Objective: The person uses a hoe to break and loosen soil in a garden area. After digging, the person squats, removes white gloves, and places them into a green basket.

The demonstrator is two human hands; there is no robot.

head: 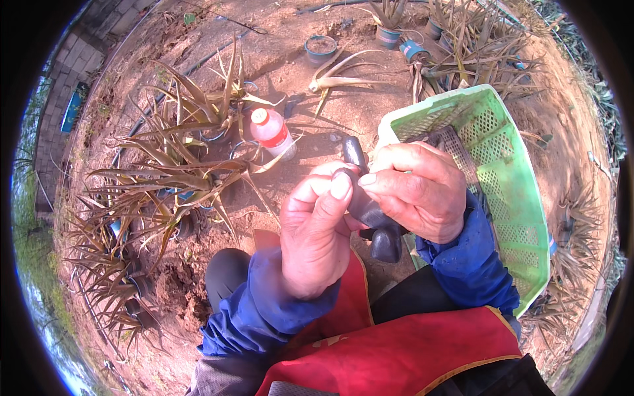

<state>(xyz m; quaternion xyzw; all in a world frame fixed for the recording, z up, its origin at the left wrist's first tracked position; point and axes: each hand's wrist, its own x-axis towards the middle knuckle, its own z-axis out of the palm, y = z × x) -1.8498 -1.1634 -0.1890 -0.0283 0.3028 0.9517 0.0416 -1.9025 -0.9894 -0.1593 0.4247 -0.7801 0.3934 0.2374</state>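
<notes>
Both bare hands are raised in front of my lap, in blue sleeves. Between them is a dark work glove (374,210), which seems to have glossy black fingertips. My left hand (317,222) pinches its upper part between thumb and fingers. Close beside it, my right hand (418,185) has its thumb and curled fingers drawn together on the glove's other side. One black fingertip points up beyond the hands, and another hangs below them. My fingers hide the rest of the glove. A red apron (396,346) with yellow trim covers my lap.
A green plastic crate (517,208) stands close to my right arm. Ahead on the left is a plastic bottle (272,133) with a red label. Potted aloe-like plants (193,168) line the left. An uprooted plant (332,81) lies ahead near a soil-filled pot (320,49).
</notes>
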